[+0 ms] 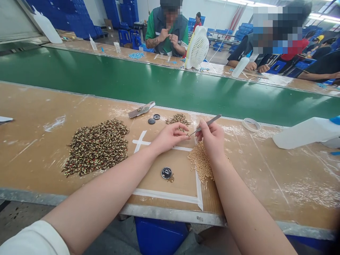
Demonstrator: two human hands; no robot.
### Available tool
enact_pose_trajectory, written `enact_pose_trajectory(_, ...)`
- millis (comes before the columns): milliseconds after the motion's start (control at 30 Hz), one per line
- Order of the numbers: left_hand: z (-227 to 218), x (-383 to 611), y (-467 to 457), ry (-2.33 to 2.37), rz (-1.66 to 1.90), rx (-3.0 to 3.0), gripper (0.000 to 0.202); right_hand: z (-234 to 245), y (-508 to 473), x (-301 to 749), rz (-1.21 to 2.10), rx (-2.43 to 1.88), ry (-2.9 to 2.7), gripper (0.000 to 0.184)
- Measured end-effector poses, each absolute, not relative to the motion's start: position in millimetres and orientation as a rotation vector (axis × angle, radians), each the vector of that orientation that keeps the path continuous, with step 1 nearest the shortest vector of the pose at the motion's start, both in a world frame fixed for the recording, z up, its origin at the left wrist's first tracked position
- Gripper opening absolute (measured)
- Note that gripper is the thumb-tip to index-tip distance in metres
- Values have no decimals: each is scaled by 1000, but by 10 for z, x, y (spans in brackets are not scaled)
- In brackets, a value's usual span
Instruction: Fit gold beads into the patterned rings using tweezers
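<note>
My right hand [212,136] grips a pair of metal tweezers [214,119], their tips pointing left. At those tips, my left hand [171,136] pinches a tiny dark piece [187,134], too small to make out fully. Just behind the left fingers lies a small heap of dark-and-cream pieces [178,118]. A heap of tan beads [201,161] spreads below and partly behind my right hand. Left of my left forearm is a large pile of similar small dark-and-cream pieces with red specks [99,145]. A round black cap with a white mark [166,173] rests between my forearms.
Two black discs [151,121] and a scrap of folded card [141,109] lie near the green belt [111,76]. White tape [167,195] marks the tabletop. On the right are a tape ring [251,124] and a white bottle lying down [305,132]. Across the belt, people sit near a fan [198,47].
</note>
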State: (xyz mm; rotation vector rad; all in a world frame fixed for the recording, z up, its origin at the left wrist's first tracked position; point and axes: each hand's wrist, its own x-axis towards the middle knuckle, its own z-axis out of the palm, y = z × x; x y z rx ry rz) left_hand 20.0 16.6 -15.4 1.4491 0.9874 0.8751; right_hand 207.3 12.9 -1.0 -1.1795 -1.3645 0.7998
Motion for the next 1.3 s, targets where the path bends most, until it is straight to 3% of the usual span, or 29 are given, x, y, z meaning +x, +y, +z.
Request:
enact_pose_trajectory(433, -228, 219, 235, 974, 1010, 1505, 25, 18, 139, 2119, 758, -1157, -1296, 34)
enact_pose_trajectory(933, -198, 211, 194, 1080, 936, 1497, 28, 63, 205, 2325, 547, -1357, -1392, 41)
enact_pose_trajectory(1300, -155, 132, 92, 1457, 831, 2041, 19, -18, 263, 2385, 307, -1707, -1798, 45)
